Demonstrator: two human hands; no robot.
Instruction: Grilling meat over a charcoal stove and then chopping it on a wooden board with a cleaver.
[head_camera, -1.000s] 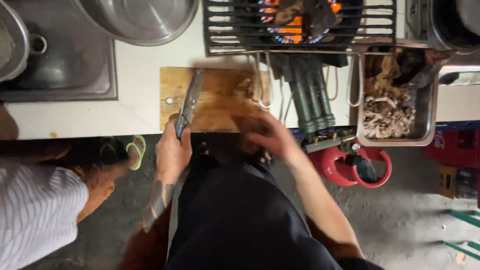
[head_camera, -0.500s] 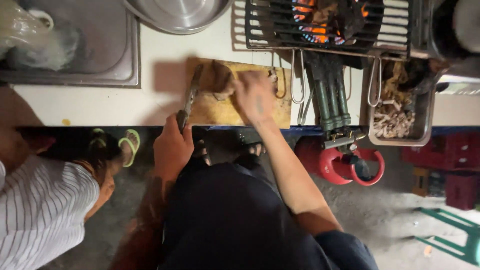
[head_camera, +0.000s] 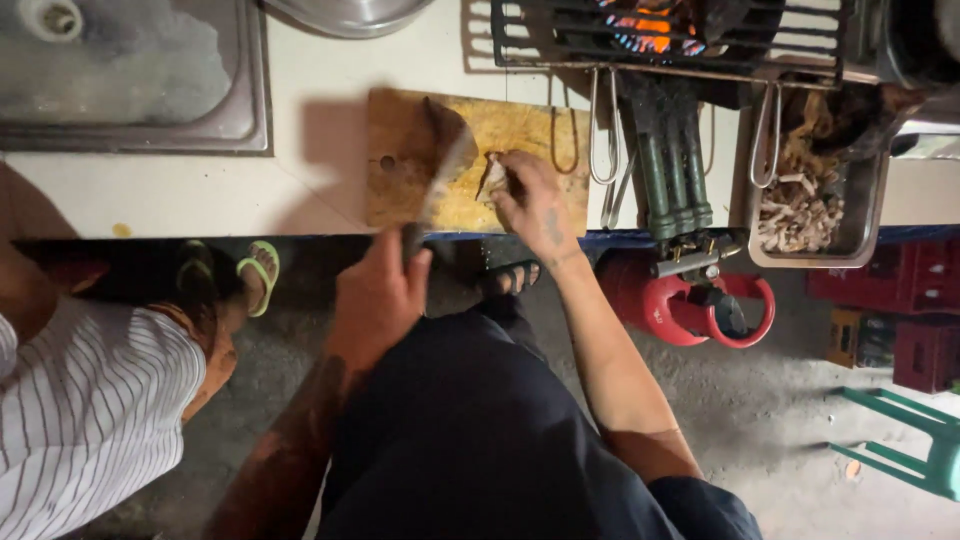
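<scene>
Wooden cutting board (head_camera: 530, 125): cleaver cut in progress.
Left hand (head_camera: 378, 295) grips cleaver (head_camera: 440, 160); right hand (head_camera: 530, 195) fingers pinch meat piece (head_camera: 492, 178) beside blade.

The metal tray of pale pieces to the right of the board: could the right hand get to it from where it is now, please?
Probably yes. The right hand rests on the food on the board; the tray sits further right on the same counter. The burner pipes and grill handles stand between, so the hand would likely pass over them.
</scene>
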